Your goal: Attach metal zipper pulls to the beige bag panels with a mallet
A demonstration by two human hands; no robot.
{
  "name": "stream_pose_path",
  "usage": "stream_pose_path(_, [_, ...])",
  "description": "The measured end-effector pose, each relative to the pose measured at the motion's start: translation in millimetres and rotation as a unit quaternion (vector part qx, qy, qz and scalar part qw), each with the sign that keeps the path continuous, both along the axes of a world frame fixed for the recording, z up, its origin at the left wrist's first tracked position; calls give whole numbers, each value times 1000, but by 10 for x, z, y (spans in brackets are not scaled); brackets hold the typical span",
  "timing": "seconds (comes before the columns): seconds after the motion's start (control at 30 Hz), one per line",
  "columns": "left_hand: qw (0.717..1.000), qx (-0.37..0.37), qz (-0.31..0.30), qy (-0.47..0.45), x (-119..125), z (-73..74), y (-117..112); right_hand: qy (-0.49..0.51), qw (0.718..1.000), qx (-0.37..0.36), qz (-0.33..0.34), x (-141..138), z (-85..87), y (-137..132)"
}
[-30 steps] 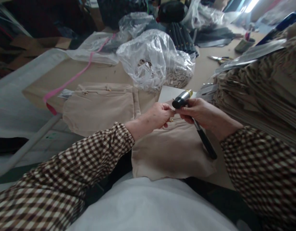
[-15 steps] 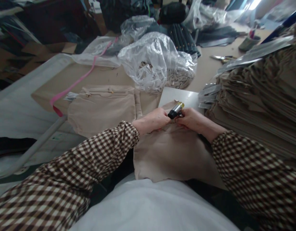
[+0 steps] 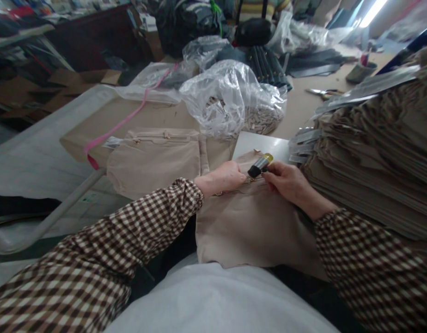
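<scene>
A beige fabric bag panel (image 3: pixel 255 226) with a zipper across its upper part lies before me, its lower edge at my lap. My left hand (image 3: pixel 227 178) presses on it beside the zipper, fingers closed on the fabric near a small gold-coloured zipper pull (image 3: pixel 250 179). My right hand (image 3: pixel 286 180) is closed in a pinch at the zipper's right side. Against its fingertips, above the zipper, a short cylinder (image 3: pixel 260 165) with black, silver and yellow parts is tilted. The fingers partly hide how it is held.
Another zippered beige panel (image 3: pixel 154 159) lies left. Behind are a clear plastic bag of small pieces (image 3: pixel 216 97) and a white board (image 3: pixel 260 144). A tall stack of beige fabric (image 3: pixel 376 157) rises right. Scissors (image 3: pixel 319 92) and a cup (image 3: pixel 361 72) stand farther back.
The view has tilted slightly up and shifted left. My right hand has drawn a little to the right of my left, showing more of the zipper between them.
</scene>
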State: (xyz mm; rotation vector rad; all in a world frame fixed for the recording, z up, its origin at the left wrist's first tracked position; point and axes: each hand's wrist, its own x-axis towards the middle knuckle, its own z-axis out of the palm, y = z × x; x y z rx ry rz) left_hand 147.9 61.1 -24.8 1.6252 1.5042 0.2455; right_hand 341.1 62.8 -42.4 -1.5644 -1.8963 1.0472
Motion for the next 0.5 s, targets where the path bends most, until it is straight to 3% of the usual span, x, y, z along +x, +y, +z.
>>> stream_pose_path(0.13, [1000, 0, -4, 25, 3, 2, 12, -27, 991, 128, 27, 91, 347, -176])
stream_pose_path(0.23, [999, 2, -10, 37, 3, -5, 0, -19, 985, 165, 40, 40, 490, -257])
stream_pose_path(0.43, [999, -6, 0, -37, -2, -75, 32, -158, 983, 86, 40, 129, 138, -203])
stream_pose_path(0.5, [999, 18, 8, -39, -59, -73, 41, -183, 978, 92, 37, 197, 126, -171])
